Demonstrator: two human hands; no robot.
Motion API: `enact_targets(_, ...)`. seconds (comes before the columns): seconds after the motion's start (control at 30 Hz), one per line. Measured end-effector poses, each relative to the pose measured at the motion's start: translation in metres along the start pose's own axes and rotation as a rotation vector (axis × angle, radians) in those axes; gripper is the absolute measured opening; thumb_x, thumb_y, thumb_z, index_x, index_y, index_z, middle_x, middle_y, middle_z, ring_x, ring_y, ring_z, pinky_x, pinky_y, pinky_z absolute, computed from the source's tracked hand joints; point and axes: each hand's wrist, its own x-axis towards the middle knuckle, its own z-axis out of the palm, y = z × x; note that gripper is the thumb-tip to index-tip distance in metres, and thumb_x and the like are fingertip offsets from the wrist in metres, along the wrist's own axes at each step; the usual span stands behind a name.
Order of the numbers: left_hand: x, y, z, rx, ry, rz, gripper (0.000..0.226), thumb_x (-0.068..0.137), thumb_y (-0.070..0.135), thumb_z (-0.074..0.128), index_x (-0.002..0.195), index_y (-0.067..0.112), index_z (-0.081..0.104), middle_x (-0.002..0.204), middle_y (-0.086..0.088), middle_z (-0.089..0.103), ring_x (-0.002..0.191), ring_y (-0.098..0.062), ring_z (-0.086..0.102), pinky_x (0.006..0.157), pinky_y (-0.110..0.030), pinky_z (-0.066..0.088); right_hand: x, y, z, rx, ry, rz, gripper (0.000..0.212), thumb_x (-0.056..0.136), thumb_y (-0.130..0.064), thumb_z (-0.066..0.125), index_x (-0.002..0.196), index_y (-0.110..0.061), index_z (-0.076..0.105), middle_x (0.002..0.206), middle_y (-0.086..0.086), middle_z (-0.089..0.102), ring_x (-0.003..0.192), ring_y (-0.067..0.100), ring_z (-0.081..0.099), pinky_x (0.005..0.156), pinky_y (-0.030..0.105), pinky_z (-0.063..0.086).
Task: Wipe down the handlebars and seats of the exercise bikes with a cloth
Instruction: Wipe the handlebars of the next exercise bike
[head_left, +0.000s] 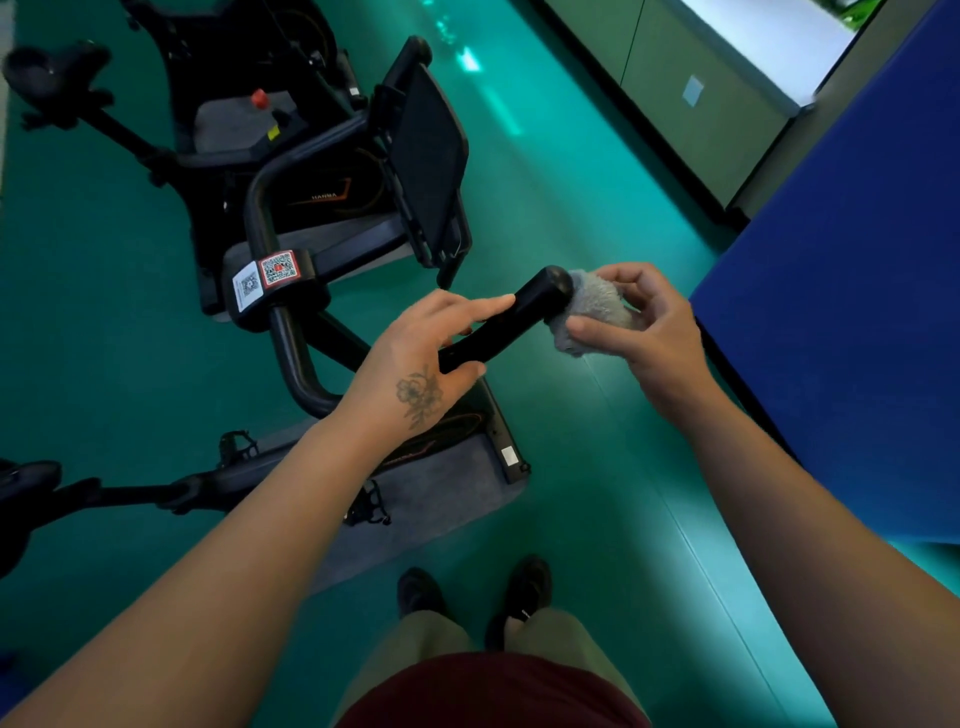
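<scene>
A black handlebar (511, 322) of the near exercise bike runs from a clamp with QR stickers (275, 275) to a rounded end at centre. My left hand (426, 358) grips the bar's near part, fingers stretched along it. My right hand (644, 322) holds a grey fluffy cloth (592, 306) pressed against the bar's rounded tip. A black tablet screen (428, 161) stands above the bars. The near bike's seat (26, 483) pokes in at the left edge; a second bike's seat (52, 67) sits at top left.
A blue padded surface (841, 291) fills the right side, close to my right hand. A second bike (249, 78) stands behind the first. Grey mats (447, 499) lie under the bikes on the green floor (597, 467). A low wall (701, 104) runs along the top right.
</scene>
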Motion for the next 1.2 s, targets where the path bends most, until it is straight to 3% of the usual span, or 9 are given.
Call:
enact_targets(0.13, -0.006, -0.010, -0.004, 0.007, 0.009, -0.017, 0.073, 0.088, 0.001, 0.081, 0.146, 0.040, 0.061, 0.123, 0.014, 0.063, 0.118, -0.008, 0.062, 0.106, -0.040, 0.054, 0.002, -0.002, -0.005, 0.023, -0.051, 0.019, 0.043, 0.070, -0.022, 0.085, 0.110, -0.023, 0.070, 0.110, 0.005, 0.065, 0.093, 0.020, 0.066, 0.076, 0.035, 0.058)
enact_targets(0.23, -0.007, -0.010, -0.005, 0.000, 0.023, -0.017, 0.068, 0.088, 0.002, 0.082, 0.143, 0.037, 0.065, 0.120, 0.013, 0.064, 0.115, -0.005, 0.063, 0.107, -0.035, 0.053, 0.000, 0.004, 0.005, -0.011, -0.022, 0.033, 0.043, 0.074, -0.003, 0.086, 0.111, -0.015, 0.067, 0.103, 0.001, 0.066, 0.086, 0.012, 0.070, 0.074, 0.029, 0.060)
enact_targets(0.33, -0.006, -0.010, -0.005, 0.004, 0.022, -0.017, 0.066, 0.088, 0.002, 0.082, 0.142, 0.036, 0.066, 0.119, 0.013, 0.065, 0.114, -0.004, 0.062, 0.106, -0.029, 0.052, -0.001, 0.014, 0.021, -0.045, -0.020, 0.068, 0.046, 0.078, 0.010, 0.083, 0.117, -0.005, 0.064, 0.101, 0.006, 0.069, 0.086, 0.014, 0.072, 0.081, 0.031, 0.062)
enact_targets(0.43, -0.005, -0.011, -0.007, 0.005, 0.010, -0.018, 0.066, 0.088, 0.003, 0.083, 0.141, 0.038, 0.066, 0.118, 0.014, 0.065, 0.114, -0.006, 0.063, 0.105, -0.023, 0.051, -0.003, 0.017, 0.027, -0.051, -0.013, 0.076, 0.047, 0.077, 0.011, 0.085, 0.116, -0.007, 0.066, 0.097, 0.006, 0.073, 0.088, 0.018, 0.072, 0.086, 0.034, 0.061)
enact_targets(0.7, -0.003, -0.015, -0.007, -0.003, 0.004, -0.005, 0.063, 0.088, 0.006, 0.083, 0.140, 0.037, 0.067, 0.116, 0.013, 0.065, 0.112, -0.008, 0.064, 0.102, -0.027, 0.054, -0.006, -0.003, -0.002, -0.067, 0.064, 0.012, 0.044, 0.076, 0.006, 0.086, 0.114, -0.007, 0.069, 0.093, -0.002, 0.070, 0.082, 0.009, 0.069, 0.074, 0.025, 0.059)
enact_targets(0.9, -0.003, -0.015, -0.007, -0.022, 0.004, -0.017, 0.064, 0.087, 0.003, 0.084, 0.139, 0.037, 0.068, 0.114, 0.012, 0.065, 0.111, -0.006, 0.064, 0.102, -0.024, 0.052, -0.006, 0.010, 0.021, -0.058, 0.059, 0.026, 0.046, 0.073, 0.001, 0.092, 0.112, -0.007, 0.069, 0.095, 0.004, 0.073, 0.084, 0.017, 0.069, 0.080, 0.033, 0.061)
enact_targets(1.07, -0.004, -0.015, -0.007, -0.022, 0.014, -0.015, 0.065, 0.087, 0.004, 0.084, 0.139, 0.039, 0.067, 0.114, 0.011, 0.065, 0.111, -0.005, 0.063, 0.102, -0.020, 0.051, -0.014, 0.018, 0.029, -0.081, 0.092, -0.007, 0.044, 0.071, -0.011, 0.094, 0.107, -0.018, 0.070, 0.105, 0.012, 0.076, 0.089, 0.020, 0.070, 0.083, 0.039, 0.061)
enact_targets(1.13, -0.005, -0.016, -0.007, -0.036, 0.015, -0.016, 0.064, 0.087, 0.004, 0.084, 0.139, 0.039, 0.068, 0.114, 0.011, 0.065, 0.111, -0.005, 0.064, 0.102, -0.019, 0.050, -0.018, 0.014, 0.025, -0.119, 0.132, -0.044, 0.044, 0.075, -0.006, 0.093, 0.109, -0.015, 0.067, 0.109, 0.017, 0.073, 0.089, 0.018, 0.068, 0.078, 0.040, 0.060)
enact_targets(1.2, -0.005, -0.016, -0.006, -0.041, 0.018, -0.016, 0.064, 0.087, 0.005, 0.084, 0.140, 0.038, 0.067, 0.114, 0.011, 0.065, 0.111, -0.004, 0.064, 0.103, -0.020, 0.050, -0.021, 0.008, 0.020, -0.133, 0.198, -0.110, 0.044, 0.077, -0.007, 0.092, 0.108, -0.019, 0.064, 0.103, 0.010, 0.068, 0.086, 0.016, 0.064, 0.070, 0.040, 0.058)
